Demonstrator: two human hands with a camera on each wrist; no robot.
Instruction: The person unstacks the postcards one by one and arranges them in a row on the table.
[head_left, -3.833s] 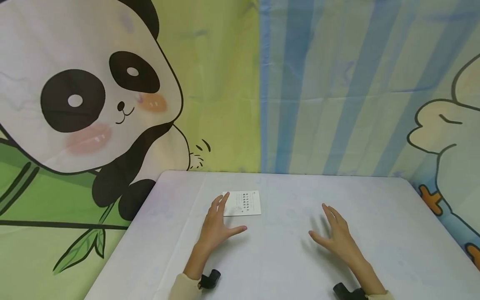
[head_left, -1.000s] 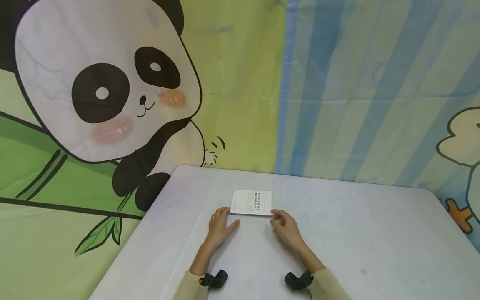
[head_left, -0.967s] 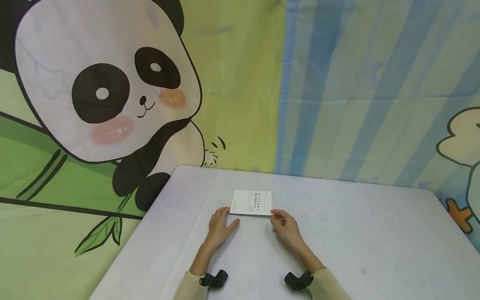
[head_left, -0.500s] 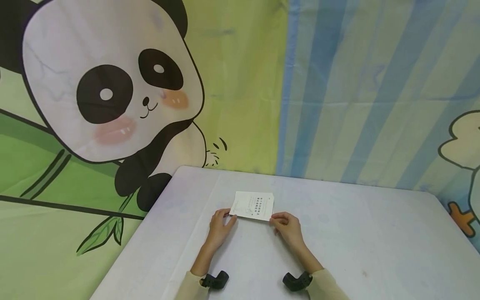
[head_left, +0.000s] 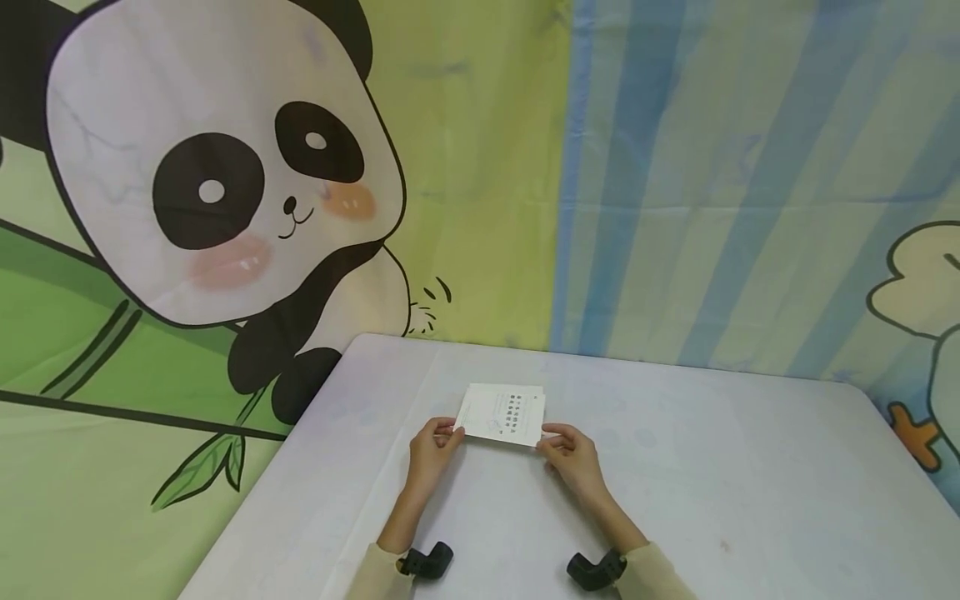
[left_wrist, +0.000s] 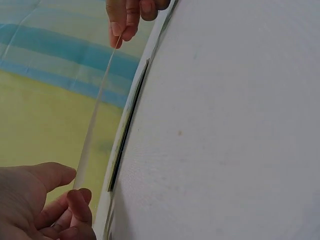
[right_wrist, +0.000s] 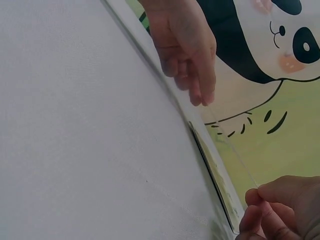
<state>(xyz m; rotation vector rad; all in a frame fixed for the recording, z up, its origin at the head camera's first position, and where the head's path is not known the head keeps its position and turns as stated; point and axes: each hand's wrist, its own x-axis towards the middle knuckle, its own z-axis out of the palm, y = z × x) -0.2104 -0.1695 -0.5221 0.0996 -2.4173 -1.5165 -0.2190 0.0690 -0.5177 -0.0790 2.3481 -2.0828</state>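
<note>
A white printed card (head_left: 498, 414) with columns of dark characters is raised off the table, tilted. My left hand (head_left: 429, 457) pinches its near left corner between thumb and fingers. At the near right corner my right hand (head_left: 576, 460) does the same. Both wrist views show the card nearly edge-on, as a thin pale line (left_wrist: 92, 127) between the two hands. Below it, apart from it, a thin flat piece with a dark edge (left_wrist: 129, 127) lies on the table. Its top face is mostly hidden, so I cannot tell its kind.
A white cloth covers the table (head_left: 697, 475), whose far edge meets a curtain (head_left: 480, 183) with a printed panda and blue stripes. A black wrist camera (head_left: 426, 561) sits on the left wrist, another black camera (head_left: 596, 571) on the right.
Earlier the hands were apart, then came to the card's near corners as it lay flat. Now both pinch it, its near edge is lifted, and it has moved slightly towards me.
</note>
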